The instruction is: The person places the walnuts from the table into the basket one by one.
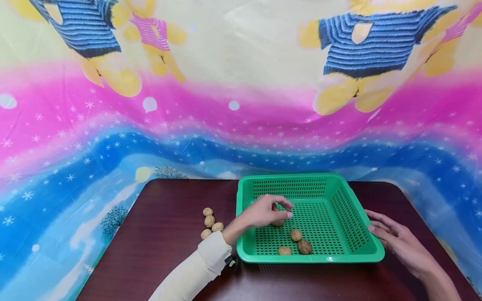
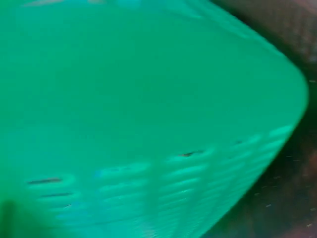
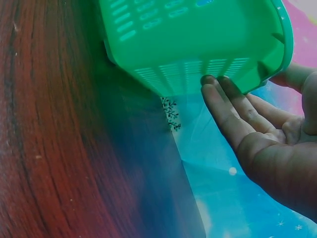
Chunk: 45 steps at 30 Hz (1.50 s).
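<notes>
A green plastic basket [image 1: 308, 258] with slotted walls stands on the table. My left hand [image 1: 263, 210] reaches over its left rim, thumb and forefinger curved with a gap between their tips. Brown walnut shell [image 1: 278, 223] shows behind and below that thumb, partly hidden. Nearer the basket's front lie a walnut [image 1: 296, 235], a darker walnut [image 1: 304, 247] and a pale walnut [image 1: 285, 251]. At the right side my right hand [image 1: 401, 246] holds the rim; in the right wrist view its fingers [image 3: 223, 106] lie against the outer wall. The left wrist view shows blurred basket wall.
Several walnuts [image 1: 209, 221] lie in a group on the dark wooden table [image 1: 158, 246], left of the basket. A printed cloth [image 1: 233, 125] hangs close behind the table's back edge. The basket's back rim reaches about that edge.
</notes>
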Tool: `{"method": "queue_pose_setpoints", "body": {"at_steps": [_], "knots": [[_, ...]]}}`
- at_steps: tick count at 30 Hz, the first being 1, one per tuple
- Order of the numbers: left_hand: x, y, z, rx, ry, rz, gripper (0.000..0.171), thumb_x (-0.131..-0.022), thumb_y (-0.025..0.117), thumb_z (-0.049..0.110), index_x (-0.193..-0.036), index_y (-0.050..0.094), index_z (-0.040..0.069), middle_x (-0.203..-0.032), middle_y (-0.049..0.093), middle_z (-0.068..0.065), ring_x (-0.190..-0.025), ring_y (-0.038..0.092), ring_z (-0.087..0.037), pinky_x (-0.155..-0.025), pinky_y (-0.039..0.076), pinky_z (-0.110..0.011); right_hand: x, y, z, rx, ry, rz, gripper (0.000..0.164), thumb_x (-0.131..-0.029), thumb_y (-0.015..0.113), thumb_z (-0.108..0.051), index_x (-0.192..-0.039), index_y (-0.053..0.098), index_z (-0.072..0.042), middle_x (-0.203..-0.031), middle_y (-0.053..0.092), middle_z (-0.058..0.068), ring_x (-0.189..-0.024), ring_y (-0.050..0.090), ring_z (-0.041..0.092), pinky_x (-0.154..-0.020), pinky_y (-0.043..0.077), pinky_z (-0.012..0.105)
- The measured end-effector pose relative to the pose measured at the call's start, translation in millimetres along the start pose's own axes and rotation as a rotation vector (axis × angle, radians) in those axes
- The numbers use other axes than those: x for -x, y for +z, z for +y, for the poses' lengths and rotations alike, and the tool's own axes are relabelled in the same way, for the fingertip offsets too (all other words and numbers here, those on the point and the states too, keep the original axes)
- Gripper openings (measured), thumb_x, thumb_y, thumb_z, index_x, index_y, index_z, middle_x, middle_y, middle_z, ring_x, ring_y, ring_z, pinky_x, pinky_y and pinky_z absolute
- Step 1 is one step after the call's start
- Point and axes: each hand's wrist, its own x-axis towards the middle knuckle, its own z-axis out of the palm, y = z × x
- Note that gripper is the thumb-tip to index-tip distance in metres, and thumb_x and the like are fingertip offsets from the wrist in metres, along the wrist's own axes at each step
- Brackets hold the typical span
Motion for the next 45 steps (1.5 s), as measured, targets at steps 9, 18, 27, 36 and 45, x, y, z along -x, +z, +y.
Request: {"method": "queue_pose_setpoints", "body": {"at_steps": [9, 18, 27, 36, 45], "knots": [[37.0, -46.4, -0.3, 0.072, 0.031, 0.162, 0.030, -0.105, 0.073, 0.029, -0.134, 0.075, 0.021, -0.133, 0.074, -0.004, -0.098, 0.072, -0.022, -0.075, 0.053, -0.028, 0, 3, -7, 0.088, 0.001, 0.033, 0.058, -0.118, 0.044, -0.017, -0.170, 0.023, -0.005, -0.131, 0.071, -0.014, -0.116, 0.072, 0.002, -0.090, 0.058, 0.020], [81.9, -76.7, -35.2, 0.179, -0.088, 0.301, 0.040, -0.104, 0.074, 0.029, -0.140, 0.070, 0.012, -0.123, 0.076, -0.016, -0.088, 0.067, -0.017, -0.080, 0.054, -0.031, 4, 4, -6, 0.094, 0.006, 0.044, 0.058, -0.117, 0.045, -0.017, -0.170, 0.024, -0.003, -0.130, 0.071, -0.014, -0.116, 0.071, 0.001, -0.091, 0.057, 0.017], [109.5, -96.2, -76.4, 0.236, -0.189, 0.439, 0.037, -0.104, 0.075, 0.027, -0.137, 0.071, 0.013, -0.139, 0.070, -0.017, -0.099, 0.070, -0.019, -0.075, 0.056, -0.032, 3, 3, -5, 0.101, 0.015, 0.049, 0.059, -0.118, 0.045, -0.018, -0.170, 0.024, -0.004, -0.130, 0.070, -0.018, -0.117, 0.069, -0.003, -0.090, 0.056, 0.017], [126.5, -106.1, -124.4, 0.185, -0.353, 0.462, 0.042, -0.104, 0.072, 0.025, -0.142, 0.068, 0.006, -0.107, 0.078, -0.015, -0.064, 0.051, -0.016, -0.061, 0.043, -0.032, 3, 3, -1, 0.073, 0.023, 0.028, 0.058, -0.118, 0.043, -0.018, -0.171, 0.022, -0.005, -0.131, 0.071, -0.017, -0.118, 0.071, 0.001, -0.090, 0.058, 0.019], [128.0, -103.7, -156.0, 0.126, -0.421, 0.440, 0.040, -0.104, 0.072, 0.021, -0.140, 0.069, 0.003, -0.105, 0.075, -0.011, -0.086, 0.065, -0.027, -0.068, 0.048, -0.037, 2, 1, -1, 0.032, 0.025, 0.001, 0.059, -0.118, 0.041, -0.016, -0.172, 0.019, -0.006, -0.133, 0.071, -0.017, -0.119, 0.072, 0.004, -0.090, 0.060, 0.023]]}}
